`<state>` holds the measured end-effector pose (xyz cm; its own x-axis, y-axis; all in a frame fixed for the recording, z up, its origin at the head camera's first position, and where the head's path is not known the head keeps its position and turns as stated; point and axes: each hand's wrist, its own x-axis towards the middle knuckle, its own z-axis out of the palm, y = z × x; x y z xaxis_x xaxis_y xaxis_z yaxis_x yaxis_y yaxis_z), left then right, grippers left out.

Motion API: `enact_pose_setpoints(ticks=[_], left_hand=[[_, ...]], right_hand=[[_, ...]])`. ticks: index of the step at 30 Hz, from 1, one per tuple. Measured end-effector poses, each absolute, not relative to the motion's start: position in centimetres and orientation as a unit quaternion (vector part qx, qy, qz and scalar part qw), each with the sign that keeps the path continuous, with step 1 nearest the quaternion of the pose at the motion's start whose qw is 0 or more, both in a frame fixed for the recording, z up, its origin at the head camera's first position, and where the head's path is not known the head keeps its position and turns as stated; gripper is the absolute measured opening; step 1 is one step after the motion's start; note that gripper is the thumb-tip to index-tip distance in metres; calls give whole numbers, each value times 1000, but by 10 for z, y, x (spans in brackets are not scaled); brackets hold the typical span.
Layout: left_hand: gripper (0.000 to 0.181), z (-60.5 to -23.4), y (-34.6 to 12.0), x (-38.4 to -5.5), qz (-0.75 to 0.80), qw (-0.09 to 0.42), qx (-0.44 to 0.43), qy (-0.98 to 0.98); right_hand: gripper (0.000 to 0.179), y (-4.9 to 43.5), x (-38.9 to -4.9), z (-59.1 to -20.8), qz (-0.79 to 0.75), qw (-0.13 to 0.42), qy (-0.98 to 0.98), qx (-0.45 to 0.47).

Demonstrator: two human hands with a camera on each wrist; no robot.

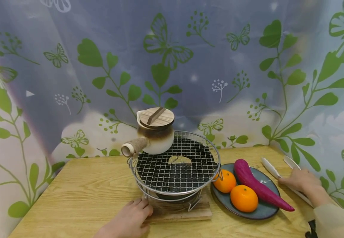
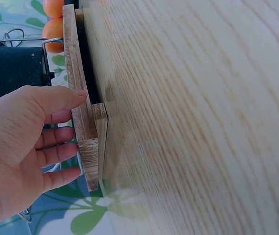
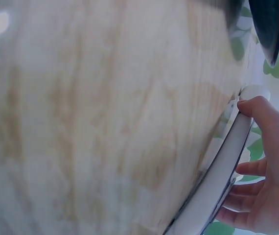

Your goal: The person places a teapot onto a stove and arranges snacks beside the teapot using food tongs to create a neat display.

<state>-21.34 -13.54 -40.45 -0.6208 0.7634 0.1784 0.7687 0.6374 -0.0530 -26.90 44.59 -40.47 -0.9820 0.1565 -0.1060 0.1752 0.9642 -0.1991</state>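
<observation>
a: big stuff first! a backdrop [image 1: 189, 86] of butterflies and leafy stems fills the rear, right down to the back edge of the table [image 1: 94, 185].

b: and what a spread of wood grain on that table, widest from the grill [image 1: 160, 170] across to the left edge!

a: the grill, round, wire mesh on top, stands mid-table on a wooden board [image 1: 186, 215].

b: tight on its right, a blue-grey plate [image 1: 223, 199], left edge close by the grill's rim.

a: pot [image 1: 161, 143] next! cream and brown, wooden lid [image 1: 158, 116] on, at the mesh's back left, handle jutting past the rim. mesh shows from there to the front and right.

b: a long purple vegetable [image 1: 256, 186] slants across the plate, pointed end poking over the edge!

a: tongs [image 1: 270, 168], just right of the plate, arms parted, tips toward the back.

b: and the right hand [image 1: 304, 183] has them! thumb on one arm, fingers against the other.

a: left hand [image 1: 131, 216]? gripping the board's near left corner, thumb against the front side; how firmly, i can't tell.

b: smallest, two oranges [image 1: 244, 199], on the plate's left half!
</observation>
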Motion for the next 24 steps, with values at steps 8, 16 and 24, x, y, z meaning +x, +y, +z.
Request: enact_pose_setpoints(ticks=[8,16,24], left_hand=[[20,-405,-134,-213,-8,93,-425,-900],[23,-404,-134,-213,-9,87,-425,-901],[24,-404,-133,-213,-14,80,-418,-905]], right_hand=[[82,453,-262,-400,-105,36,992,64],[80,456,-257,-392,-84,22,995,54],[83,454,-253,-384,-79,14,996,49]])
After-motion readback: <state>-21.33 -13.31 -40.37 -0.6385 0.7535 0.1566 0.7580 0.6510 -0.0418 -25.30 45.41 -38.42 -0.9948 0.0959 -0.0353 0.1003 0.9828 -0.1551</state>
